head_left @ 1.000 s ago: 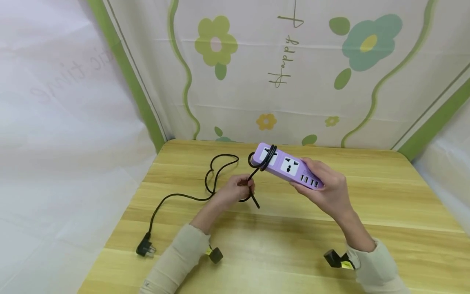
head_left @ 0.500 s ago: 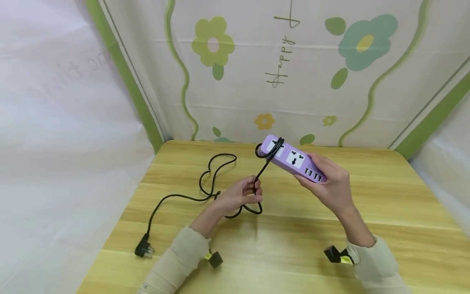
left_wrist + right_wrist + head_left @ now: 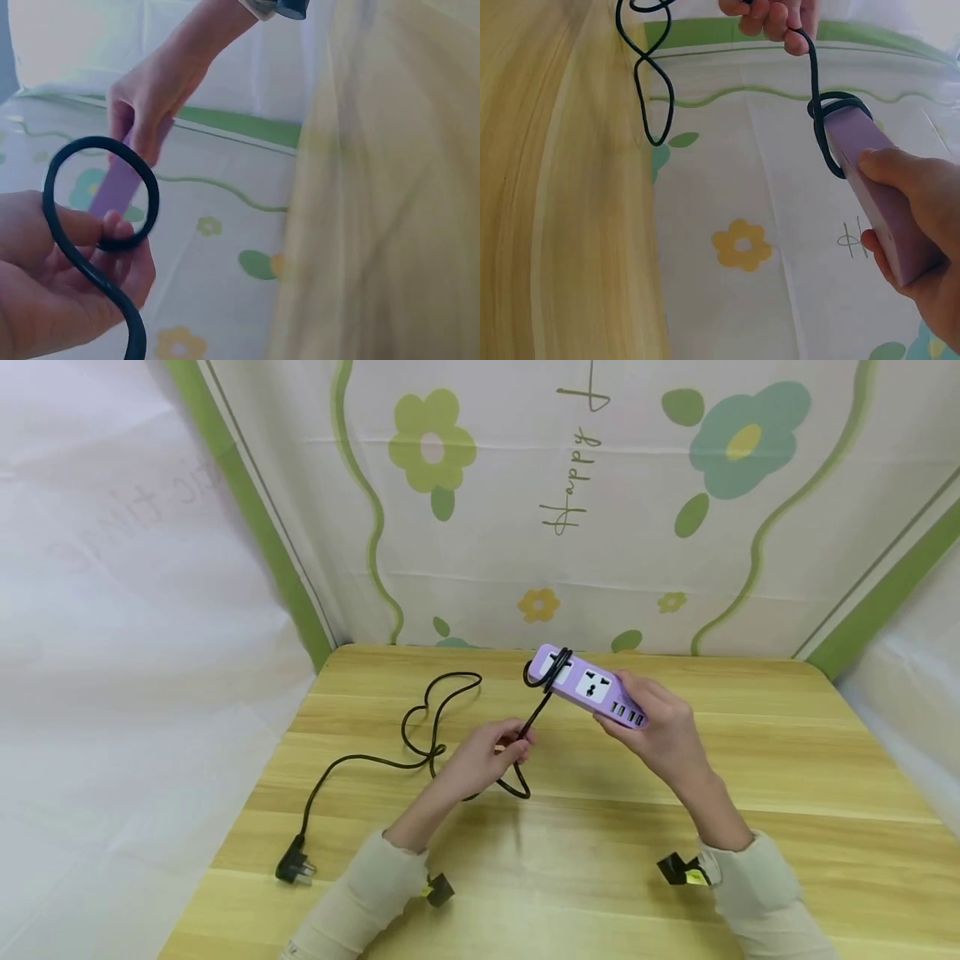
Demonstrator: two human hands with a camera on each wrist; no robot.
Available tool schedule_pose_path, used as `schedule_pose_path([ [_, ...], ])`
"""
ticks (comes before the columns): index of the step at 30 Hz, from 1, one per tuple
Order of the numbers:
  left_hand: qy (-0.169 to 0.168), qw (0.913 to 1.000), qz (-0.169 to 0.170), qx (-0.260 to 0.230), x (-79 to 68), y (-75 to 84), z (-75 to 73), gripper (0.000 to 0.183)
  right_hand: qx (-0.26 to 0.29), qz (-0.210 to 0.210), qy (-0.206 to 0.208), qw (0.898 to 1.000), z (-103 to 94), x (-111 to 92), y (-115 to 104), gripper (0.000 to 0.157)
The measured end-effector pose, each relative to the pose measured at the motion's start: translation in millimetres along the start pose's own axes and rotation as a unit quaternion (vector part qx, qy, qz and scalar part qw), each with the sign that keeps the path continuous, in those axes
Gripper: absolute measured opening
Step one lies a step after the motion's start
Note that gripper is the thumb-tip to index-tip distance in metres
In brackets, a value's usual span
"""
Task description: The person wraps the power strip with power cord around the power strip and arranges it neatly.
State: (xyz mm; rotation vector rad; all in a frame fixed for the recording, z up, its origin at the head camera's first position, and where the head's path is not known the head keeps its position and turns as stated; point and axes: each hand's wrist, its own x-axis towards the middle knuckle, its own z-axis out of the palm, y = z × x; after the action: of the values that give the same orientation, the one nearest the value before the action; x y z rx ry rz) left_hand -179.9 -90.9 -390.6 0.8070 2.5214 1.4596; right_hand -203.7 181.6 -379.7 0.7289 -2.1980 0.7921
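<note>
A purple power strip (image 3: 577, 687) with white sockets and several USB ports is held above the table by my right hand (image 3: 663, 722), which grips its USB end. Turns of black cord (image 3: 554, 670) are wrapped round the strip's far end. From there the cord runs down to my left hand (image 3: 483, 756), whose thumb and fingers pinch it. In the left wrist view a loop of cord (image 3: 155, 196) hangs in front of the left hand. The right wrist view shows the strip's plain side (image 3: 881, 199) with the right thumb lying along it.
Slack cord (image 3: 405, 731) lies in loose curves on the wooden table (image 3: 585, 893), ending at a black plug (image 3: 294, 862) on the left. A white flowered curtain (image 3: 495, 527) stands behind the table's back edge.
The left hand has turned and shifted slightly right along the cord, and its loose end part now hangs below as a bend. The strip rose a little, then came back down.
</note>
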Motion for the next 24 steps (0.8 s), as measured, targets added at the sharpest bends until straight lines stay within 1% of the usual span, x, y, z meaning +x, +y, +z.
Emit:
schedule_pose_path([
  [1,0.009,0.9995,0.000,0.030,-1.0,2.6,-1.0,0.013,-0.005,0.003,-0.008,1.000,1.4,-0.2,-0.3,0.060],
  [3,0.029,0.9954,0.006,0.091,-3.3,7.6,-2.6,0.014,-0.011,0.010,-0.025,1.000,4.0,-0.6,-1.9,0.059],
  [5,0.047,0.9870,0.021,0.152,-5.2,11.4,-3.4,0.015,-0.017,0.017,-0.047,0.999,6.3,-1.2,-3.9,0.057],
  [6,0.058,0.9807,0.028,0.185,-6.1,12.6,-3.6,0.015,-0.021,0.020,-0.058,0.998,7.6,-1.6,-4.7,0.057],
  [8,0.081,0.9630,0.043,0.254,-8.0,13.9,-4.1,0.016,-0.029,0.027,-0.081,0.996,10.3,-2.6,-6.1,0.056],
  [11,0.108,0.9323,0.056,0.341,-10.6,13.1,-4.8,0.020,-0.038,0.034,-0.113,0.992,15.7,-4.8,-7.7,0.056],
  [14,0.127,0.8946,0.071,0.423,-11.4,12.5,-6.3,0.022,-0.038,0.038,-0.146,0.988,21.7,-7.4,-11.8,0.057],
  [16,0.130,0.8713,0.080,0.466,-11.3,12.9,-7.3,0.020,-0.036,0.038,-0.170,0.984,26.0,-8.9,-15.8,0.058],
  [18,0.127,0.8490,0.091,0.505,-10.9,14.0,-8.5,0.021,-0.028,0.037,-0.195,0.980,29.7,-10.0,-20.4,0.058],
  [20,0.117,0.8328,0.102,0.531,-11.1,14.1,-10.4,0.021,-0.019,0.032,-0.217,0.975,32.1,-10.7,-25.2,0.058],
  [22,0.107,0.8201,0.119,0.549,-11.4,12.9,-13.9,0.022,-0.006,0.028,-0.233,0.972,32.5,-10.9,-29.9,0.057],
  [24,0.098,0.8113,0.148,0.557,-12.0,11.1,-19.3,0.022,0.004,0.020,-0.248,0.969,31.5,-11.2,-33.7,0.057],
])
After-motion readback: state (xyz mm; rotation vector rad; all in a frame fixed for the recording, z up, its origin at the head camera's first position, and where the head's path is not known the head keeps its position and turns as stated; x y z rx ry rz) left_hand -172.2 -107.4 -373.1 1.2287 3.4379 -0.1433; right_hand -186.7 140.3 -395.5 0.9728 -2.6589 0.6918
